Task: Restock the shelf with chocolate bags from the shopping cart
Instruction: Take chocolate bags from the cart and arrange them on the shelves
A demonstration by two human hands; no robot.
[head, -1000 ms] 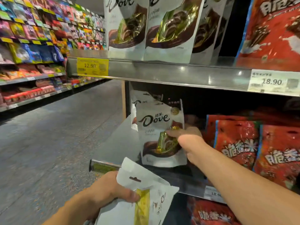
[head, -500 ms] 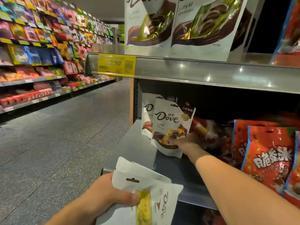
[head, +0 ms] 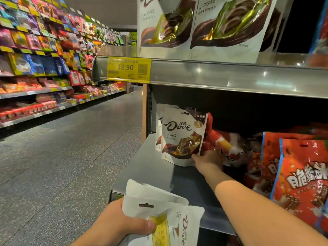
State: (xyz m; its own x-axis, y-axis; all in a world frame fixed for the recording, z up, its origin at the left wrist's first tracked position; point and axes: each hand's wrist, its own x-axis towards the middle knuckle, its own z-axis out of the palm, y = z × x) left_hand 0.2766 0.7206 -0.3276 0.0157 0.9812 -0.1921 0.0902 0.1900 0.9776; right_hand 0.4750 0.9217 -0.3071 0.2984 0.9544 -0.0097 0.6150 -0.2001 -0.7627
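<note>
A white Dove chocolate bag (head: 182,137) stands upright on the grey metal shelf (head: 156,167), in front of another white bag (head: 158,128). My right hand (head: 208,161) reaches deep into the shelf and grips that front bag at its lower right corner. My left hand (head: 122,224) is low in front of the shelf edge, shut on a small stack of white Dove bags (head: 165,215) lying flat. No shopping cart is in view.
Red-orange snack bags (head: 300,176) fill the shelf to the right, one lying tipped behind my right hand. The upper shelf (head: 213,75) carries larger Dove bags (head: 227,25) and a yellow 12.90 price tag (head: 129,69). An aisle floor (head: 62,157) and stocked shelves (head: 35,68) lie left.
My right hand has pushed the Dove bag from the shelf's front back toward the rear and stood it upright. The view has shifted closer and leftward. My left hand keeps its stack.
</note>
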